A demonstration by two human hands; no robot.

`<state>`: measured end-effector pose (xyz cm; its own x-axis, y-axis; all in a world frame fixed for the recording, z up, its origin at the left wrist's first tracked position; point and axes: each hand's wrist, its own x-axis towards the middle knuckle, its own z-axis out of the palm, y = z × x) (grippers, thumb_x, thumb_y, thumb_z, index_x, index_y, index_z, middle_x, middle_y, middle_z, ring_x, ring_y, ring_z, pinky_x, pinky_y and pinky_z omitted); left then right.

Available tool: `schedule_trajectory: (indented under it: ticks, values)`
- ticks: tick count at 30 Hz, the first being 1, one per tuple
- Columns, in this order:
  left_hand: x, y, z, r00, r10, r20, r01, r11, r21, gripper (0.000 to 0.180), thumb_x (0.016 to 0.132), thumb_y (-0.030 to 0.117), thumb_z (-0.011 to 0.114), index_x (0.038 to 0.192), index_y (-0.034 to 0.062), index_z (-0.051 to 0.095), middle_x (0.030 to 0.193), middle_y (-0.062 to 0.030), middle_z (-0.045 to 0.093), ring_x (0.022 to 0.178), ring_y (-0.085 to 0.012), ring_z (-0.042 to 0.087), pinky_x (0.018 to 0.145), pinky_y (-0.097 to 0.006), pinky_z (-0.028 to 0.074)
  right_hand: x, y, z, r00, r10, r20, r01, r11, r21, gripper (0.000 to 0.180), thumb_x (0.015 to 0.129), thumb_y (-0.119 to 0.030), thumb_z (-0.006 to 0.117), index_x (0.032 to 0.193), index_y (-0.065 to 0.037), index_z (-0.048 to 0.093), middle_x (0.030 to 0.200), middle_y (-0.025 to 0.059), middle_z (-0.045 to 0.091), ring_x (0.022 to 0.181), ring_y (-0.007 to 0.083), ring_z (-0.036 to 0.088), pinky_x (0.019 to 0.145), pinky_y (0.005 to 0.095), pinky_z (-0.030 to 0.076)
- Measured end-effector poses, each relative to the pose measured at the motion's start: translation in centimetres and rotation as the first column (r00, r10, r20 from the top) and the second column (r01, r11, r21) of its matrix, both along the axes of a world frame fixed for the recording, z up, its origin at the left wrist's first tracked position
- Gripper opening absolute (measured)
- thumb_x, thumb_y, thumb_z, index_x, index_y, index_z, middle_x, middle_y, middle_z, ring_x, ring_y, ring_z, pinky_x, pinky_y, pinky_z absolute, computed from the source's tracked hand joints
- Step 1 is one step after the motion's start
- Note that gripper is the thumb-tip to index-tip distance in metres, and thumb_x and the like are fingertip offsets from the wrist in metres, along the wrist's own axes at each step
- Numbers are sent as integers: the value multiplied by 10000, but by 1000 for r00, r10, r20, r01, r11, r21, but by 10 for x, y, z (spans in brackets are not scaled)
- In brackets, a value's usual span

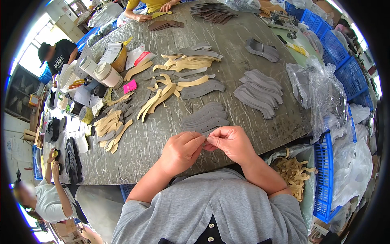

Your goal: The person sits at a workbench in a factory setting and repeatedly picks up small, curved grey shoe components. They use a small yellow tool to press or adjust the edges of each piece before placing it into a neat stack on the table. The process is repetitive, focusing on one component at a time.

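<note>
My left hand (182,150) and my right hand (231,142) meet at the near side of the table, thumbs and fingertips pinched close together. A small dark bit shows between the fingertips, too little of it to name. Just beyond them lies a fanned stack of curved grey pieces with small holes (205,116), partly covered by my fingers. Farther off rests another curved grey piece with holes (203,89), beside a loose pile of cream curved strips (160,97).
Grey pieces (259,92) lie fanned at right, with a banded grey bundle (262,49) beyond. More cream strips (189,63) and a pink pad (130,86) are on the table (162,134). A blue crate (324,175) and a bag of cream scraps (292,173) stand at right. Other people work around.
</note>
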<state>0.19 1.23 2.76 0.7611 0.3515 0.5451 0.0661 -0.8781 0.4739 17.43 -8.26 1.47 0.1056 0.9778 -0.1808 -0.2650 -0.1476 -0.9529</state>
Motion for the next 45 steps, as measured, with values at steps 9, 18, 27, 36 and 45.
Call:
schedule_trajectory:
  ticks: [9, 18, 27, 36, 45]
  values:
    - [-1, 0, 0, 1000, -6, 2, 6, 994, 113, 318, 634, -20, 722, 945, 0, 657, 905, -105, 670, 745, -262, 673, 600, -345, 558, 0, -1, -6, 999, -5, -33, 6, 1000, 15, 159, 944, -94, 642, 972, 60, 665, 874, 100, 703, 811, 154, 698, 742, 265, 572]
    - [-4, 3, -2, 1000, -18, -23, 23, 971, 240, 346, 613, 29, 693, 956, 3, 654, 935, -88, 650, 712, -231, 660, 560, -326, 544, 0, -1, -3, 997, 10, -75, -12, 1000, -23, 184, 952, -131, 640, 973, 49, 672, 861, 110, 711, 798, 161, 698, 741, 279, 570]
    - [-6, 2, 5, 993, -8, -115, 34, 973, 226, 306, 624, -22, 710, 928, -17, 672, 928, -117, 676, 739, -259, 687, 586, -338, 565, 1, 0, -5, 993, 7, -116, -12, 999, -36, 171, 947, -122, 642, 970, 45, 674, 862, 114, 711, 802, 167, 700, 748, 281, 570]
    - [-3, 3, -2, 999, -42, 7, 41, 990, 137, 347, 603, -12, 724, 944, 6, 659, 942, -104, 667, 752, -257, 679, 592, -337, 559, -1, 0, -8, 983, -20, -184, 20, 1000, -2, 94, 903, -42, 659, 932, 46, 674, 837, 123, 707, 765, 180, 701, 718, 286, 574]
    - [-3, 0, -5, 997, -30, 68, 32, 999, -30, 274, 698, -55, 723, 961, -1, 668, 903, -124, 692, 751, -291, 691, 613, -350, 568, -5, 1, -12, 959, 11, -284, -2, 999, 33, 82, 934, -63, 596, 916, 9, 630, 831, 61, 659, 736, 144, 653, 689, 264, 538]
